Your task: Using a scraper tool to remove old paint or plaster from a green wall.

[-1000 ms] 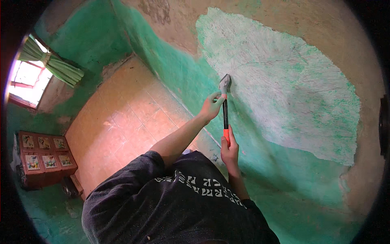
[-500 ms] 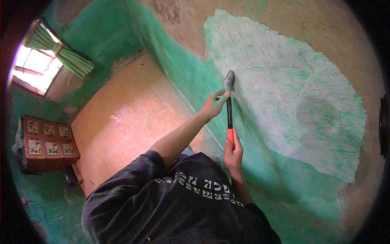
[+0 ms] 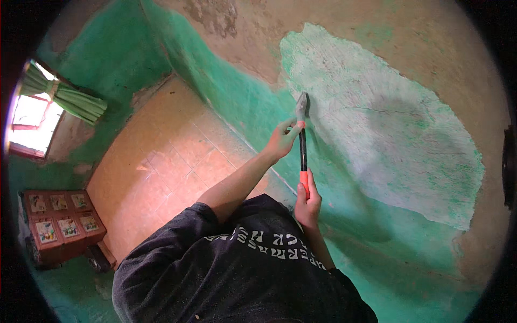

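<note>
A long-handled scraper (image 3: 304,153) with a grey head, a black shaft and an orange grip is held upright in front of the wall. My left hand (image 3: 281,141) pinches it near the neck, just below the head. Lower down, my right hand (image 3: 308,207) is wrapped round the orange grip. The head's tip lies over the left end of a pale, scraped patch (image 3: 398,156) on the green wall (image 3: 231,89); whether it touches the surface I cannot tell.
Tan tiled floor (image 3: 161,161) stretches out to my left. A reddish-brown cabinet (image 3: 67,229) with picture panels stands against the far-left wall, below a window (image 3: 32,121) with a green curtain (image 3: 81,102). Bare brownish plaster (image 3: 431,48) borders the pale patch.
My view has turned a little, so the cabinet and window sit farther left. Both hands keep their hold on the scraper, which has barely shifted in the picture.
</note>
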Demonstrator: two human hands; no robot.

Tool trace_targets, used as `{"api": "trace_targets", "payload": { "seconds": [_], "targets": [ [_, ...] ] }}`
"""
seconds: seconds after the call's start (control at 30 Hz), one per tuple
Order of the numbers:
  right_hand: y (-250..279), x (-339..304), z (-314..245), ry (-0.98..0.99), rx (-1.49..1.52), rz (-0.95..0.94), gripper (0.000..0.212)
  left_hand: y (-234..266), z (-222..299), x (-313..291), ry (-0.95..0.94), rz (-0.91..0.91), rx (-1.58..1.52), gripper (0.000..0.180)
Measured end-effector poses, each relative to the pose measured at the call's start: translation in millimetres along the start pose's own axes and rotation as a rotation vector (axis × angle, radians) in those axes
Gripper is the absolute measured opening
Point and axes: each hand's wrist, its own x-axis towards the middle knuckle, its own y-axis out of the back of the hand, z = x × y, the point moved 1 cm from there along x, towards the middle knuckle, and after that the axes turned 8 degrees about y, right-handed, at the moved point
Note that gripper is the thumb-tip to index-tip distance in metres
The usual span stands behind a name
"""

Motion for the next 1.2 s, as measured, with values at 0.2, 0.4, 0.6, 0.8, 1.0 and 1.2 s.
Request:
{"api": "trace_targets", "payload": {
  "seconds": [0.2, 0.4, 0.6, 0.8, 1.0, 1.2],
  "targets": [
    [-24.1, -13.2, -1.0, 0.037, -0.03, 0.093, 0.052, 16.3, -19.0, 16.2, -0.076, -0.108, 0.061, 0.047],
    [-53.9, -11.1, -13.6, 0.098, -0.123, 0.147, 0.051, 36.7, -17.8, 25.1, -0.135, -0.112, 0.064, 0.044],
    [-61.9, -5.2, -27.7, -0.016, -0.146, 0.146, 0.051, 39.0, -18.2, 27.8, -0.144, -0.096, 0.009, 0.039],
    [-71.5, -12.0, -31.2, 0.033, -0.136, 0.244, 0.051, 43.3, -12.8, 30.5, -0.131, -0.242, 0.076, 0.034],
    [-85.3, 0.7, -37.3, -0.168, -0.039, 0.124, 0.052, 70.4, -8.3, 48.1, -0.15, -0.211, 0.037, 0.033],
    [-74.9, -3.2, -32.6, -0.249, 0.22, 0.173, 0.055, 55.0, 18.5, 35.3, -0.131, -0.257, 0.053, 0.033]
  ]
}}
